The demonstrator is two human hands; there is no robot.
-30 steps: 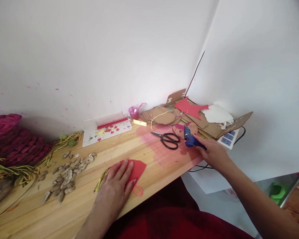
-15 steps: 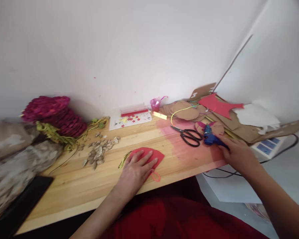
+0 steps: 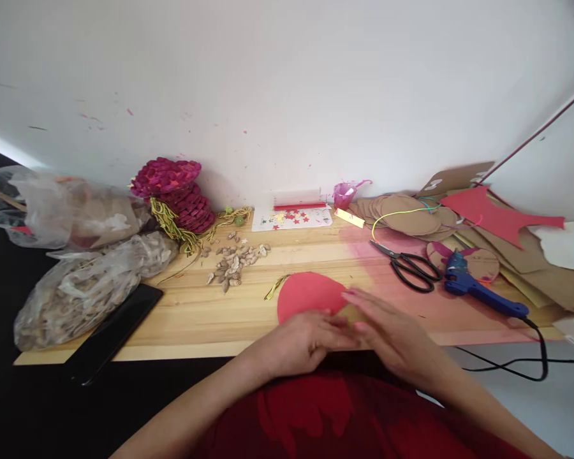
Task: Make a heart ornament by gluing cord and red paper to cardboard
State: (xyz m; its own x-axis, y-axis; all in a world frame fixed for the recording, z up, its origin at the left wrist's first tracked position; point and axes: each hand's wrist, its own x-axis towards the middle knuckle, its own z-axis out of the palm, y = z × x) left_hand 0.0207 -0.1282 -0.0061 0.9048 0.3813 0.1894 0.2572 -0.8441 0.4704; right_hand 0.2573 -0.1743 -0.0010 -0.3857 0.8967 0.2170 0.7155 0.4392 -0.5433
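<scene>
A round red paper disc (image 3: 309, 293) lies near the front edge of the table, with a yellow-green thread tassel at its upper left. My left hand (image 3: 301, 341) is closed on the disc's near edge with curled fingers. At the right edge, my right hand (image 3: 397, 335) grips with fairly straight fingers and the thumb apart. A brown cardboard patch (image 3: 350, 312) shows between the two hands; part of the edge is hidden by my fingers. The blue glue gun (image 3: 488, 296) rests on the table to the right, beside black-handled scissors (image 3: 409, 264).
Brown pumpkin-seed-like pieces (image 3: 232, 264) are scattered left of centre. Behind them stand stacked magenta discs (image 3: 172, 191). Full plastic bags (image 3: 81, 293) and a black phone (image 3: 119, 331) are at left. Cardboard discs (image 3: 402, 217) and red paper scrap (image 3: 500, 213) lie at right. A cord hangs off the front edge.
My right hand has let go of the glue gun and come over to the red disc. My left hand has shifted from lying flat on the disc to its near edge. The view turned left.
</scene>
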